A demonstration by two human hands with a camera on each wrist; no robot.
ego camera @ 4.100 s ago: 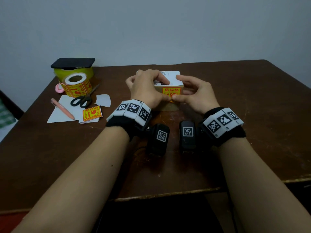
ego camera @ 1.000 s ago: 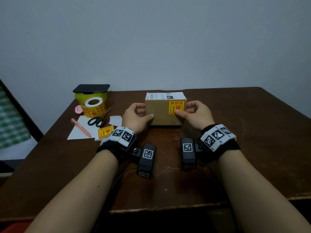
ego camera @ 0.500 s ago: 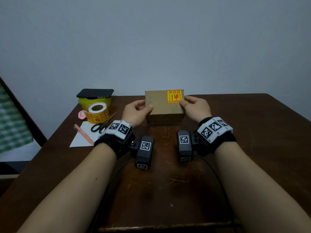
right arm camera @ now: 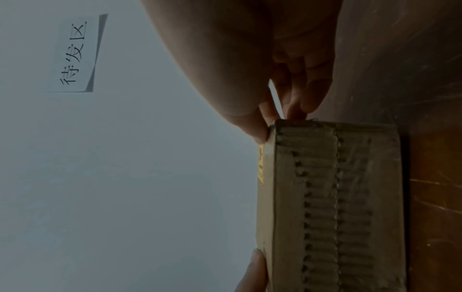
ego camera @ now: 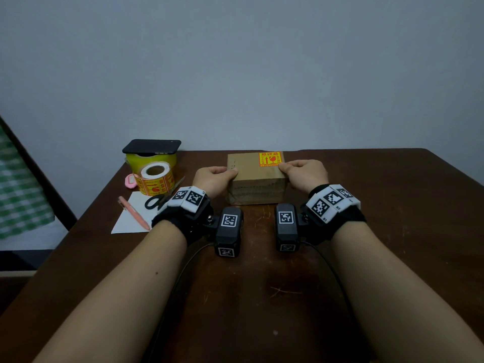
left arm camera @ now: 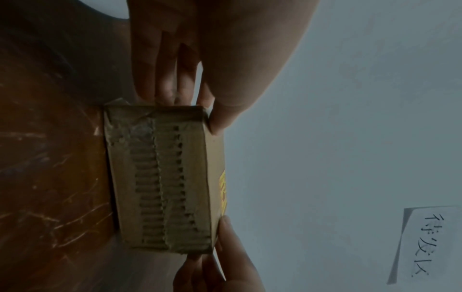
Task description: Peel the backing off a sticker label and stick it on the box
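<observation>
I'm gripping the box (ego camera: pixel 255 176) on the table (ego camera: pixel 392 205) between my left hand (ego camera: pixel 213 179) and right hand (ego camera: pixel 305 175), thumbs on top. The sticker (ego camera: pixel 269 159) is sitting there, seemingly flat; if unpressed, a corner could be lifting.

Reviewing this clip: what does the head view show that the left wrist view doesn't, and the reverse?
Head view only: the sticker roll, scissors, pink pen and white paper left of the box.
Left wrist view only: a handwritten paper note on the wall.
Both: the cardboard box on the table, held at its ends by the left hand and right hand, and its orange sticker.
</observation>
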